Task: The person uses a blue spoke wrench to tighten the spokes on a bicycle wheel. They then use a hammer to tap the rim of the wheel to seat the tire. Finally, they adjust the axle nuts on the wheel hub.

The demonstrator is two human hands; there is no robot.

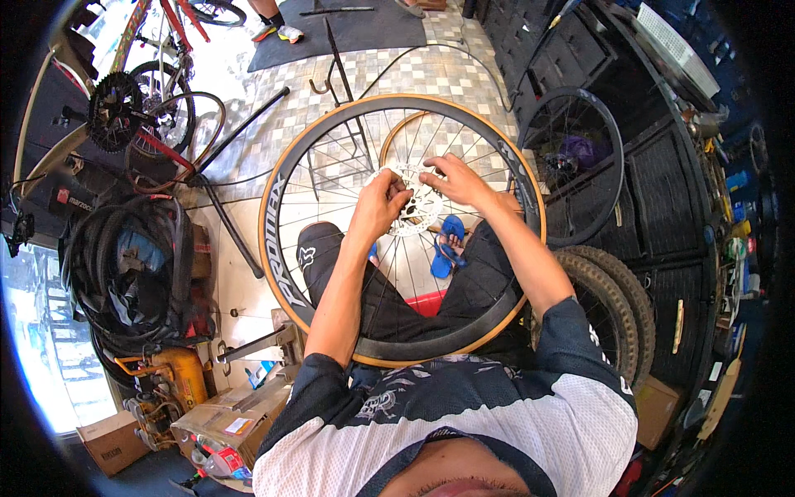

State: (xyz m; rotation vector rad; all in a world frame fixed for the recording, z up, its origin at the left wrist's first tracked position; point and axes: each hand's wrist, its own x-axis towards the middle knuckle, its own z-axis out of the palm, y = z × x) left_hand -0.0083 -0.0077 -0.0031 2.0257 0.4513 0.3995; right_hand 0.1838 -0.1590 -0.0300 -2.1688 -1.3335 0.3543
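Both hands, left hand (383, 201) and right hand (454, 180), pinch the round perforated steel disc (418, 211) on the tan-walled spoked wheel (286, 248).

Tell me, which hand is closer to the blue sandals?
Right. The right hand is just above the blue sandals seen through the spokes; the left hand is farther left, at the wheel's hub.

Bike workshop: wheels (580, 166), tyres (617, 306).
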